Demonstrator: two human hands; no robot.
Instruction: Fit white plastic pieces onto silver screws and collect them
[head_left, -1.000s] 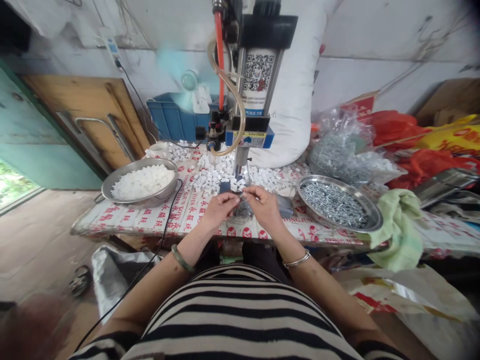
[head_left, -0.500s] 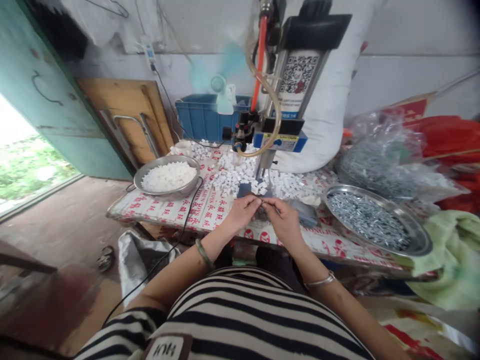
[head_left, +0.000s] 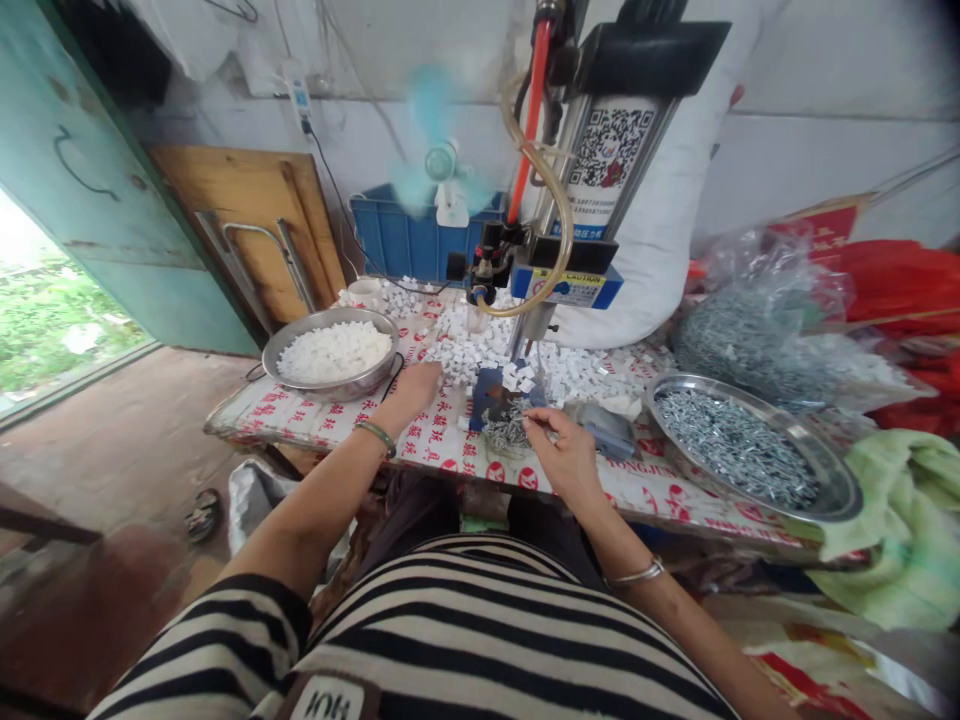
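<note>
Head view shows me, from far away, the left hand (head_left: 415, 390) over the table (head_left: 296, 412) beside the white pieces (head_left: 469, 348), well apart from the right hand (head_left: 564, 452); whether it holds something, I cannot tell. The right hand is half curled by the small metal pieces (head_left: 506, 431), which lie before the dark block (head_left: 486, 393); its hold also I cannot tell.

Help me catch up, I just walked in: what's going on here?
At a press, a person's right hand is beside a small heap of metal parts; its grip is unclear. The left hand is by the scattered white pieces, fingertips hidden. A bowl of white bits stands left, a dish of metal parts right.
</note>
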